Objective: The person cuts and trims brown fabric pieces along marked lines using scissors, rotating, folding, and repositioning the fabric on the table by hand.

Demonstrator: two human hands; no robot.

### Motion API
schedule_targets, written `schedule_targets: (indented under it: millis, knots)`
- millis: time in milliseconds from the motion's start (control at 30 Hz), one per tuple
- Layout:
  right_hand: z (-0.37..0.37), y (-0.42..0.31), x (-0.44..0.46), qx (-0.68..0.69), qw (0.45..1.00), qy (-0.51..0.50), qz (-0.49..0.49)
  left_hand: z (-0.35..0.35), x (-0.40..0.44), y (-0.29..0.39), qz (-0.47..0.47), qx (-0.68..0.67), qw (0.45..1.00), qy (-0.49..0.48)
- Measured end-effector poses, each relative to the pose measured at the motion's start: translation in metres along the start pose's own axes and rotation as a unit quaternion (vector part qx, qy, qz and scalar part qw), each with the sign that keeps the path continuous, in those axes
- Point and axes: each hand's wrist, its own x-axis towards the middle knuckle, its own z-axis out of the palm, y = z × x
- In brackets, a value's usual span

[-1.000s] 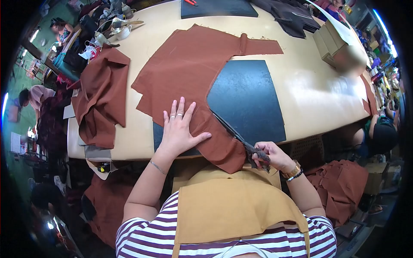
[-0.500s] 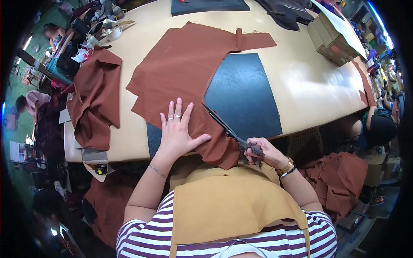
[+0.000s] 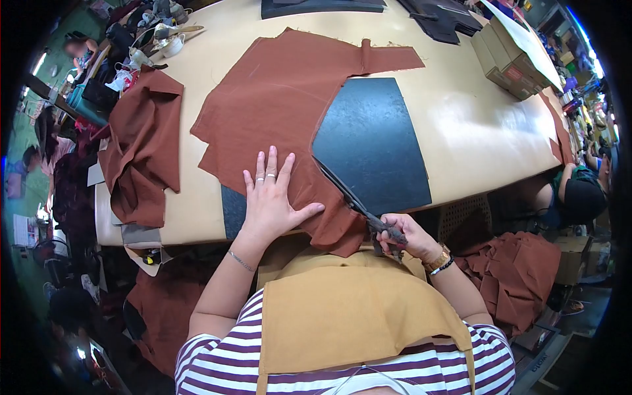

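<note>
A large piece of rust-brown fabric (image 3: 263, 92) lies over the table and a dark board (image 3: 375, 145), its near corner hanging past the table edge. My left hand (image 3: 271, 201) rests flat on the fabric with fingers spread. In my right hand (image 3: 408, 235) is a pair of dark scissors (image 3: 352, 197), gripped by the handles. Their blades point away from me along the fabric's right edge, over the board. The blades look closed or nearly so; whether cloth sits between them I cannot tell.
More brown fabric (image 3: 145, 145) is crumpled at the table's left end. A cardboard box (image 3: 507, 66) stands at the far right, and dark folded cloth (image 3: 438, 20) lies at the back. A brown fabric heap (image 3: 513, 276) sits below the table at right. Other people work on both sides.
The scissor blades look more closed than before and their tips lie at the fabric's edge. My left hand has stayed flat in place. The view has shifted slightly.
</note>
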Motion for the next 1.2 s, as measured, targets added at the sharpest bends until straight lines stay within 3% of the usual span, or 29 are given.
schedule_targets:
  millis: [300, 933, 1033, 1200]
  knots:
    - [0.001, -0.015, 0.003, -0.030, 0.999, -0.029, 0.022, 0.001, 0.000, 0.001, 0.011, -0.007, 1.000, -0.007]
    - [0.011, -0.001, 0.001, 0.012, 1.000, 0.015, -0.006, -0.008, -0.003, 0.014, 0.000, -0.015, 1.000, -0.013]
    - [0.008, 0.003, -0.003, 0.022, 1.000, 0.014, -0.013, -0.022, 0.012, -0.002, 0.001, -0.065, 0.996, -0.061]
    - [0.011, 0.002, -0.003, 0.023, 1.000, 0.020, -0.005, -0.018, 0.044, -0.032, 0.102, -0.023, 0.994, -0.008]
